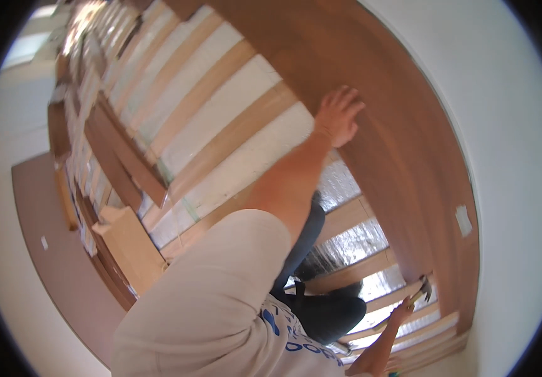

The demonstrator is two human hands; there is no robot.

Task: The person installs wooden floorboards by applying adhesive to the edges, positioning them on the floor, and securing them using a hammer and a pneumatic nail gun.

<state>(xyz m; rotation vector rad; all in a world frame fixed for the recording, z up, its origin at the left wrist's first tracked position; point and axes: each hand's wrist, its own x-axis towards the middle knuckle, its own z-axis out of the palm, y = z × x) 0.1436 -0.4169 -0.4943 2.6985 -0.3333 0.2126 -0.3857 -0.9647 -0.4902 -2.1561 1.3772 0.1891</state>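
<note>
My left hand (339, 118) rests on the reddish-brown floorboards (384, 144), its fingers spread near the edge of the laid strip. In my right hand (402, 310), at the lower right, is a claw hammer (425, 289), gripped by its handle. The hammer's head is over or against the boards near their lower end; whether it touches them I cannot tell. Beside the boards, pale wooden battens (343, 220) run crosswise, with shiny foil sheeting (349, 245) between them.
Loose brown planks (120, 154) lie across the battens at the left, next to a cardboard box (131, 242). A white wall (510, 207) borders the boards on the right. A brown door-like panel (51, 232) stands at the far left. My bent leg (334, 314) is between my arms.
</note>
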